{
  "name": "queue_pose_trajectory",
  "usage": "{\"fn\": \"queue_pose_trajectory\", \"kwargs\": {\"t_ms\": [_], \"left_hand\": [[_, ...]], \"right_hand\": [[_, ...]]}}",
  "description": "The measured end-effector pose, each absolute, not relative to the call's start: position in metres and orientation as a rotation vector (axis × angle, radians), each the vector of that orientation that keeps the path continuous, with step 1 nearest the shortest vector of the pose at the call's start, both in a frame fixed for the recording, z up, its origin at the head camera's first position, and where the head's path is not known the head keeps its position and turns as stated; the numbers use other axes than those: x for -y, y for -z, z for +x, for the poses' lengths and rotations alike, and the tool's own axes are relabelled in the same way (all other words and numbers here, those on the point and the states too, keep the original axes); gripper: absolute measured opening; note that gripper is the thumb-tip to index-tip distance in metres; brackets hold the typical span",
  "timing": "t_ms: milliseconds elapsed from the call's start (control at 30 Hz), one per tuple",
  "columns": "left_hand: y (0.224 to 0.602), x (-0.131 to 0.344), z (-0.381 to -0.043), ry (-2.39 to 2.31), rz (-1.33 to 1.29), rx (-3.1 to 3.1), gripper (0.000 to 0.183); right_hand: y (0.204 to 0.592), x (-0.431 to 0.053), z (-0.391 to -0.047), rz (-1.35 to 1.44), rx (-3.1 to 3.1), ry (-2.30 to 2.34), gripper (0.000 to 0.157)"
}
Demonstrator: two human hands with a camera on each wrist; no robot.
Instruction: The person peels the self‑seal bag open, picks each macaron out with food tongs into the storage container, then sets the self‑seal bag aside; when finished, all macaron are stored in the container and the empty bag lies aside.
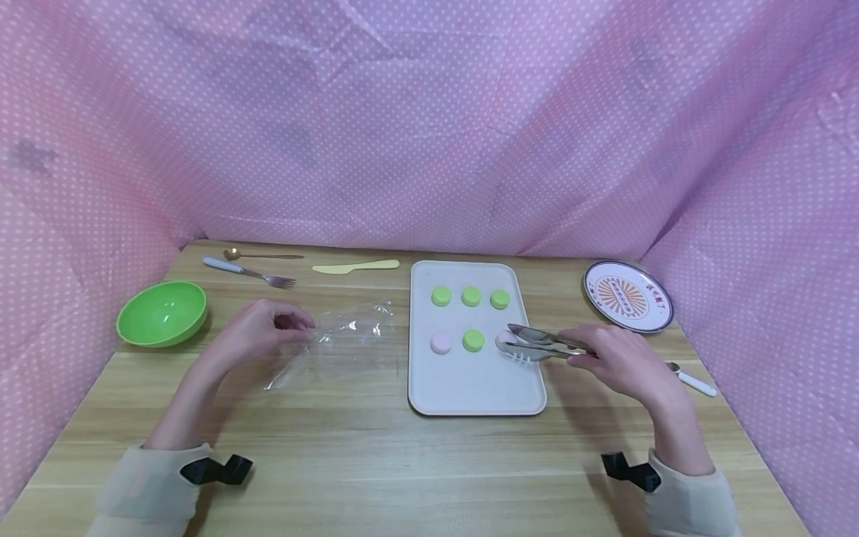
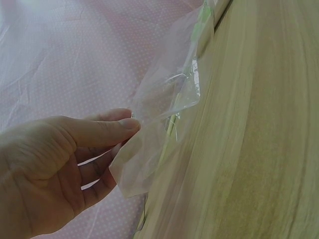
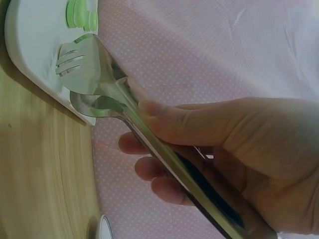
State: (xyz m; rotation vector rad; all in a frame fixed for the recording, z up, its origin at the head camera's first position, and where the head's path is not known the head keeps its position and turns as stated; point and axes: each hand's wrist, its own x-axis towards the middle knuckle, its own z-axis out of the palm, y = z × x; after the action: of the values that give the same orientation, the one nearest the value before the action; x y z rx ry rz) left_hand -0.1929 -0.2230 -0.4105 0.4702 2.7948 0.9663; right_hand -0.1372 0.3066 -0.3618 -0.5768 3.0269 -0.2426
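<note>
Thumb and fingers of my left hand [image 1: 258, 332] pinch one edge of a clear plastic bag [image 1: 356, 339], which spreads toward the tray; the left wrist view shows the thumb [image 2: 117, 130] pressed on the film. In my right hand [image 1: 624, 362] are metal serving tongs [image 1: 533, 352], one end slotted like a fork. Their tips straddle a pale pink macaron [image 1: 505, 338] at the right side of a white tray [image 1: 470, 391], partly covering it. Several green macarons [image 1: 471, 297] and another pale pink macaron [image 1: 441, 343] sit in two rows on the tray.
A green bowl [image 1: 162, 317] stands at far left. Behind the bag lie a gold spoon [image 1: 268, 256], a blue-handled fork [image 1: 244, 271] and a yellow knife [image 1: 356, 266]. A patterned plate [image 1: 640, 298] and a white-handled utensil [image 1: 696, 383] are at right. Pink dotted cloth [image 1: 429, 127] surrounds the table.
</note>
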Motion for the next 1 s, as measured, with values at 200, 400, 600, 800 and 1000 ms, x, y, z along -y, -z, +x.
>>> {"fn": "queue_pose_trajectory", "kwargs": {"t_ms": [200, 400, 600, 800, 1000], "left_hand": [[0.411, 0.224, -0.193, -0.968, 0.464, -2.795, 0.015], [0.412, 0.224, -0.193, -0.977, 0.469, -2.803, 0.016], [0.412, 0.228, -0.191, -0.973, 0.473, -2.815, 0.017], [0.412, 0.23, -0.19, -0.995, 0.45, -2.81, 0.017], [0.411, 0.23, -0.191, -1.011, 0.461, -2.83, 0.016]], "right_hand": [[0.358, -0.309, -0.136, -0.591, -3.047, 0.255, 0.034], [0.359, -0.316, -0.138, -0.585, -3.112, 0.334, 0.035], [0.365, -0.323, -0.144, -0.514, -3.177, 0.444, 0.047], [0.378, -0.329, -0.153, -0.333, -3.159, 0.589, 0.075], [0.396, -0.333, -0.161, -0.217, -3.129, 0.649, 0.086]]}}
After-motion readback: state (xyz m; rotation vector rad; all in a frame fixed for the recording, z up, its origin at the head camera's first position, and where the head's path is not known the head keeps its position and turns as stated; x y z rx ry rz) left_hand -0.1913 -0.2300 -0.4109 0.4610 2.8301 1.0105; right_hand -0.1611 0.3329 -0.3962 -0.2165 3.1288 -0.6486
